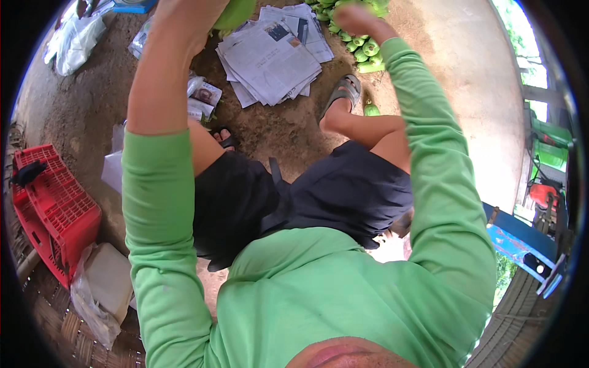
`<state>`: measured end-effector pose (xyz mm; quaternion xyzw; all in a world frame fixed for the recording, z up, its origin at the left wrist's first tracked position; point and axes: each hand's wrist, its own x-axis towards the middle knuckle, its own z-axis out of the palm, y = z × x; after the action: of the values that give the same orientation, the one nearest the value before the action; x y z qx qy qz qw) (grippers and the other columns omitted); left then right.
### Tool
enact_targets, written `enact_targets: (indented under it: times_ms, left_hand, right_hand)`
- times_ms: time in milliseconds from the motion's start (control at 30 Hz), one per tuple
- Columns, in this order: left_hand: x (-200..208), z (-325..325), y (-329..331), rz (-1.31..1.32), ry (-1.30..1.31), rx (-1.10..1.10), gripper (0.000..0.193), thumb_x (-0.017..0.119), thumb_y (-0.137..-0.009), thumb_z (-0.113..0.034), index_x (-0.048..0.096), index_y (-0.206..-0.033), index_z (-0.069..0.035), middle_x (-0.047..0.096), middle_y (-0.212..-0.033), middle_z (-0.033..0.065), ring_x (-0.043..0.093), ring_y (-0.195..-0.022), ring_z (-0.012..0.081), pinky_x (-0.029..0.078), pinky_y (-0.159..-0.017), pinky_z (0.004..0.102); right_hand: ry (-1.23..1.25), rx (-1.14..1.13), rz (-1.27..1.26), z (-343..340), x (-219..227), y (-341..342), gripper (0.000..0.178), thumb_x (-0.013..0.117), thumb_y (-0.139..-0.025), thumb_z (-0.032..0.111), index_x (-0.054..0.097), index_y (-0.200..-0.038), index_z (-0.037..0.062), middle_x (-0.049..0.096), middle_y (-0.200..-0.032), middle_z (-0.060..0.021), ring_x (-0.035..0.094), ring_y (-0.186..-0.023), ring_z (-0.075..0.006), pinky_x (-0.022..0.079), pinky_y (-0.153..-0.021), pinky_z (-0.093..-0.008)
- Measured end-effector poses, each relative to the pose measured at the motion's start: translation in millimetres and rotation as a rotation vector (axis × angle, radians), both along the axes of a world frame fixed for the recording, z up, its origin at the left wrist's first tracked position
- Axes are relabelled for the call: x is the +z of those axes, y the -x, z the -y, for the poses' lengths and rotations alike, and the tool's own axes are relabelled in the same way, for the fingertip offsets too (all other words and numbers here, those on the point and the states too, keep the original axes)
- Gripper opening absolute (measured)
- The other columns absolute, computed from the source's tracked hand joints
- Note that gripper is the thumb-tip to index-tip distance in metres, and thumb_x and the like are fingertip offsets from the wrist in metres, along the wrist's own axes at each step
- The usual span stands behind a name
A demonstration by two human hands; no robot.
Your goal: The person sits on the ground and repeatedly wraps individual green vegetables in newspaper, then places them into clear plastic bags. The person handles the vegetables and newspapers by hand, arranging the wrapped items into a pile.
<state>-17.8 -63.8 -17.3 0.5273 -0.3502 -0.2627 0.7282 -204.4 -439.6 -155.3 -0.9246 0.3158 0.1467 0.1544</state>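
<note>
My left hand [191,15] is raised at the top edge, its fingers cut off by the frame. Against its inner side is a smooth, light green vegetable [236,15], partly out of view, which the hand appears to hold. My right hand [359,19], smeared by motion, reaches over a pile of small green vegetables [368,50] with pale stem ends. Whether its fingers grip one cannot be made out. Between the hands, a stack of printed paper sheets [270,61] is spread on the dirt floor.
One green vegetable [372,109] lies apart beside my sandalled foot [343,92]. Clear plastic bags [75,40] are at the far left. A red plastic crate [56,208] and a pale container [109,276] stand at left. A blue metal beam [521,245] is at right.
</note>
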Motion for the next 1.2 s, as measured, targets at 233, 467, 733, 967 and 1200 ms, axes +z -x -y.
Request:
enact_targets:
  times_ms: [233,467,733,967,1200]
  left_hand:
    - [10.2,-5.7,14.8,0.165,-0.281,0.243,0.061,0.085,-0.083,-0.008,0.053,-0.134,0.001,0.065,-0.101,0.0068,0.066,-0.083,0.0134,0.055,-0.07,0.0279]
    - [-6.0,22.3,0.2,0.164,-0.375,0.162,0.061,0.082,-0.082,-0.004,0.053,-0.134,0.003,0.065,-0.105,0.0084,0.066,-0.088,0.015,0.056,-0.075,0.0289]
    - [-34.0,70.5,-11.4,0.129,-0.414,0.011,0.059,0.081,-0.08,-0.003,0.054,-0.133,0.004,0.063,-0.111,0.0102,0.066,-0.093,0.0164,0.057,-0.081,0.03]
    - [-34.9,91.7,2.0,0.493,-0.649,-0.053,0.06,0.08,-0.079,-0.005,0.055,-0.132,0.005,0.065,-0.111,0.0133,0.066,-0.097,0.0189,0.057,-0.081,0.031]
    - [-32.9,90.3,-11.8,0.3,-0.703,-0.225,0.062,0.079,-0.079,-0.009,0.055,-0.133,0.006,0.067,-0.111,0.0159,0.068,-0.099,0.0227,0.057,-0.084,0.0343]
  right_hand:
    - [-0.04,-0.073,-0.075,4.8,-198.7,47.6,0.025,0.068,-0.088,0.021,0.081,-0.105,0.0066,0.08,-0.097,-0.0155,0.078,-0.09,-0.0297,0.061,-0.081,-0.041]
    - [-0.017,-0.42,0.024,-22.2,-296.5,66.1,0.034,0.068,-0.088,0.026,0.078,-0.112,0.0049,0.072,-0.123,-0.0255,0.069,-0.117,-0.0422,0.055,-0.101,-0.0474]
    - [0.019,-0.513,0.055,-14.8,-307.3,49.7,0.045,0.086,-0.08,0.036,0.075,-0.107,0.0024,0.076,-0.113,-0.0218,0.071,-0.112,-0.0396,0.056,-0.096,-0.0466]
    - [0.025,-0.445,0.079,-12.3,-298.6,61.3,0.037,0.085,-0.082,0.034,0.077,-0.109,0.0099,0.077,-0.111,-0.0184,0.073,-0.107,-0.0381,0.057,-0.093,-0.0464]
    - [0.019,-0.404,-0.001,-13.6,-275.0,51.9,0.03,0.082,-0.087,0.032,0.077,-0.108,0.012,0.078,-0.109,-0.0158,0.073,-0.105,-0.0363,0.056,-0.091,-0.0473]
